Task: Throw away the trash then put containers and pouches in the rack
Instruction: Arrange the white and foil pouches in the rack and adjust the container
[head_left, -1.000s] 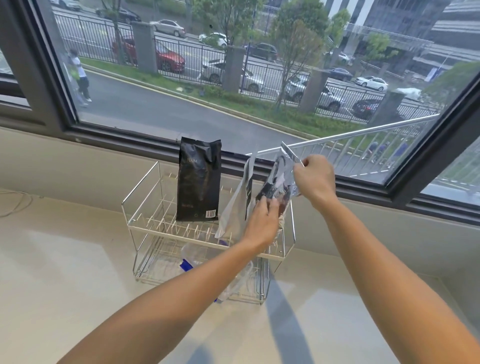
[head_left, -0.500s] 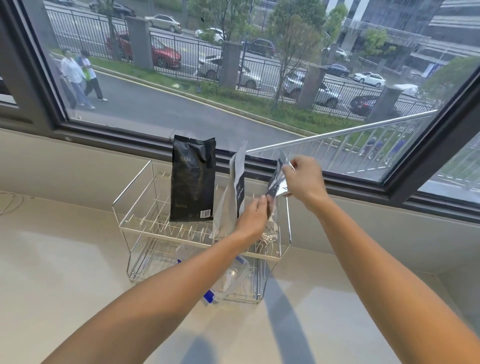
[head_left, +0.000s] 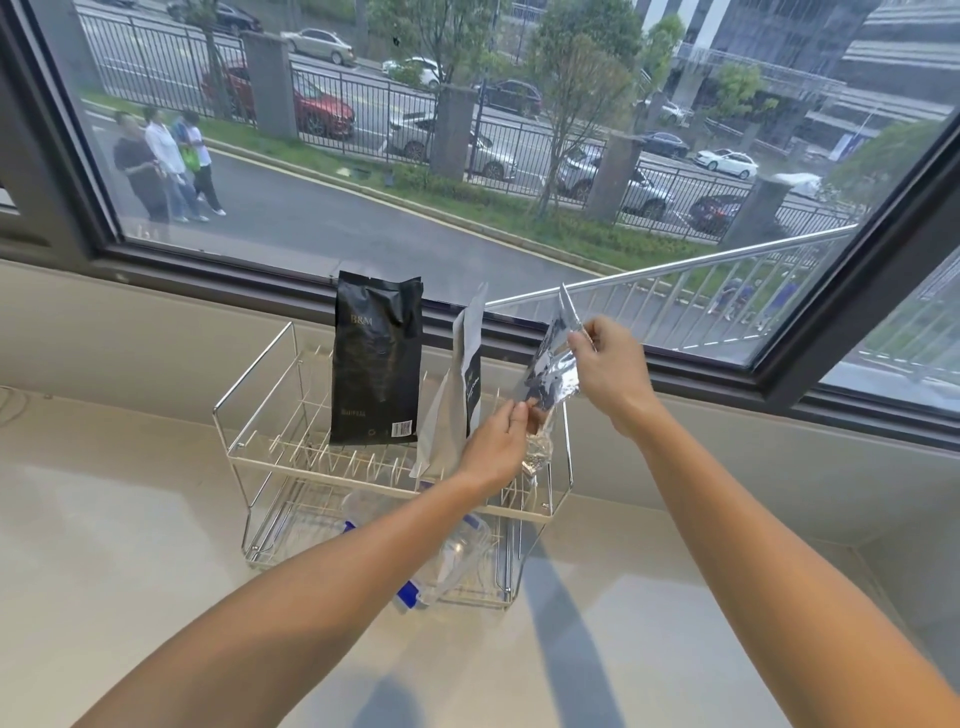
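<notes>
A two-tier wire rack stands on the pale counter below the window. On its upper tier a black pouch stands upright and a grey-white pouch leans beside it. My right hand pinches the upper edge of a shiny silver pouch over the right end of the upper tier. My left hand grips that pouch's lower part, which is clear and rests among the rack's prongs. A clear container with blue clips lies on the lower tier, partly hidden by my left forearm.
The dark window frame and a low wall run just behind the rack. The counter stretches left and toward me; a side wall closes it at the far right. A thin cable lies at the far left edge.
The silver pouch has come down and turned more upright over the rack's right end, both hands still on it. The view shifted slightly, so the rack sits a little further left.
</notes>
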